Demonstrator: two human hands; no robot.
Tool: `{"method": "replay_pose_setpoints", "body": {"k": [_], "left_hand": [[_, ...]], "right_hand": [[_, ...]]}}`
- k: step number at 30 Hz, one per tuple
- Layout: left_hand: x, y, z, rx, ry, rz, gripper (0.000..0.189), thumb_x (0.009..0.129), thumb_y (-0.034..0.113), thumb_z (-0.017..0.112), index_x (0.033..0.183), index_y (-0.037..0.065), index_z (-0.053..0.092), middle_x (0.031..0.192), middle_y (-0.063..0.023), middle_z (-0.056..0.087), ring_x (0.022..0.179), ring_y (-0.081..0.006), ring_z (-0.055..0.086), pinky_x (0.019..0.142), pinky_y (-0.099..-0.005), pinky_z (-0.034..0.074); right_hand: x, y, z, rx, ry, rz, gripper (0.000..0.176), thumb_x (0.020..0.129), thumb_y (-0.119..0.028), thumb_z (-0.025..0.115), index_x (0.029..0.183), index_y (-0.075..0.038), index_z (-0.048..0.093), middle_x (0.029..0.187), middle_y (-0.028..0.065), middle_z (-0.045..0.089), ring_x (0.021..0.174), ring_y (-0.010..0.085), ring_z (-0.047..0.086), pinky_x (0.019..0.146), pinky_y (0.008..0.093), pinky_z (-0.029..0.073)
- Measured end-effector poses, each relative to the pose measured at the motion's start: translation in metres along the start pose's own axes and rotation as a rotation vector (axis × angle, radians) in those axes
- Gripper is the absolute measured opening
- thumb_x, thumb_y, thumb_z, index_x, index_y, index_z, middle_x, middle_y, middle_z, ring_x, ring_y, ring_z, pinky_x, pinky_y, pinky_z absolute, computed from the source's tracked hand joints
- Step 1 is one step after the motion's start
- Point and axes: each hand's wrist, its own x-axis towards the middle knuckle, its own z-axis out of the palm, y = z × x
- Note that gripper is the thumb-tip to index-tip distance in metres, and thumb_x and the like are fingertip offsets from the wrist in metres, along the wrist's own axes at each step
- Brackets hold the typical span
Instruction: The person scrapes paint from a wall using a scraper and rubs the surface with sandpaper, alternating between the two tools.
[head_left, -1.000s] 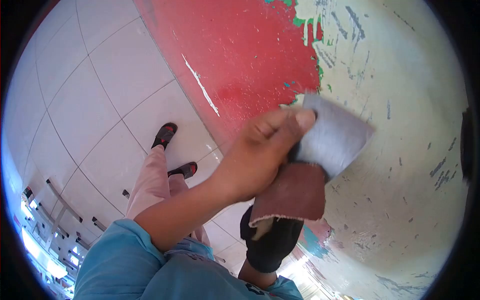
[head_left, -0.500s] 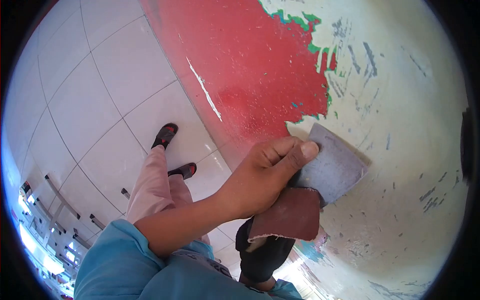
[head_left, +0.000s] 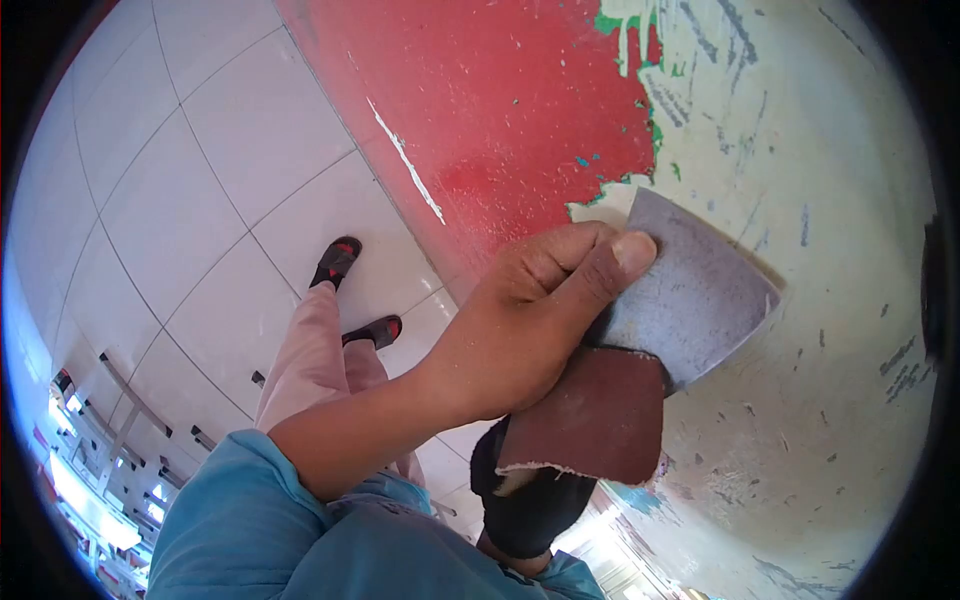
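My left hand (head_left: 530, 310) is bare and closed, its thumb pressed on a flat grey sheet (head_left: 690, 290) against the curled fingers. The sheet lies over the cream, scraped part of the wall (head_left: 840, 240), close to the edge of the red paint. Just below this hand is a piece of brown sandpaper (head_left: 590, 415) with a ragged lower edge. Under it shows my right hand (head_left: 535, 515) in a black glove, its fingers hidden by the sandpaper.
Red paint (head_left: 500, 110) with green flaking edges covers the wall's upper part. White floor tiles (head_left: 200, 210) lie on the left, where my sandalled feet (head_left: 340, 260) stand. Metal-legged furniture (head_left: 130, 400) is at the lower left.
My left hand and the grey sheet have shifted up and to the right in view, the sandpaper with them. The wall's paint edge sits higher in view.
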Motion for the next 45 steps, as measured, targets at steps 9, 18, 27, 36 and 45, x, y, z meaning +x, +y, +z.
{"method": "replay_pose_setpoints", "body": {"k": [9, 18, 27, 36, 45], "left_hand": [[0.005, 0.007, 0.005, -0.021, 0.04, 0.02, 0.032, 0.089, 0.034, 0.048, 0.083, 0.005, 0.056, 0.07, 0.0058, 0.05, 0.065, -0.0013, 0.043, 0.058, -0.019, 0.037], [0.002, 0.012, 0.005, -0.079, 0.025, -0.068, 0.032, 0.089, 0.036, 0.048, 0.082, 0.005, 0.056, 0.068, 0.0063, 0.049, 0.063, -0.0013, 0.042, 0.056, -0.0181, 0.035], [0.005, 0.01, 0.008, -0.152, 0.068, -0.076, 0.033, 0.088, 0.037, 0.048, 0.078, 0.007, 0.056, 0.063, 0.0066, 0.047, 0.056, -0.0003, 0.04, 0.05, -0.0174, 0.032], [0.0, 0.021, 0.013, -0.295, 0.129, -0.191, 0.035, 0.088, 0.04, 0.049, 0.076, 0.008, 0.058, 0.061, 0.0034, 0.048, 0.048, -0.0024, 0.04, 0.043, -0.0186, 0.03], [-0.008, 0.016, 0.015, -0.312, 0.124, -0.296, 0.034, 0.087, 0.04, 0.05, 0.071, 0.011, 0.057, 0.055, 0.0078, 0.041, 0.047, -0.0002, 0.036, 0.041, -0.0191, 0.027]], "right_hand": [[0.031, -0.021, -0.012, 0.046, 0.145, -0.053, 0.036, 0.073, -0.017, 0.066, 0.103, 0.0, 0.054, 0.094, 0.0088, 0.061, 0.085, 0.0216, 0.059, 0.074, 0.0315, 0.046], [0.027, -0.025, -0.013, 0.26, 0.172, 0.048, 0.034, 0.077, -0.017, 0.061, 0.103, 0.002, 0.054, 0.092, 0.0097, 0.061, 0.084, 0.0187, 0.059, 0.071, 0.0303, 0.047], [0.031, -0.027, -0.029, 0.729, 0.143, 0.314, 0.03, 0.085, -0.017, 0.051, 0.106, 0.005, 0.053, 0.088, 0.01, 0.062, 0.079, 0.0181, 0.06, 0.068, 0.0286, 0.048], [0.038, -0.026, -0.04, 0.093, 0.15, -0.055, 0.033, 0.088, -0.02, 0.046, 0.108, 0.006, 0.052, 0.088, 0.0103, 0.062, 0.077, 0.0159, 0.06, 0.065, 0.0259, 0.048], [0.031, -0.026, -0.051, 0.197, 0.084, 0.071, 0.038, 0.089, -0.023, 0.044, 0.113, 0.006, 0.05, 0.09, 0.0094, 0.061, 0.074, 0.0139, 0.058, 0.061, 0.0247, 0.045]]}}
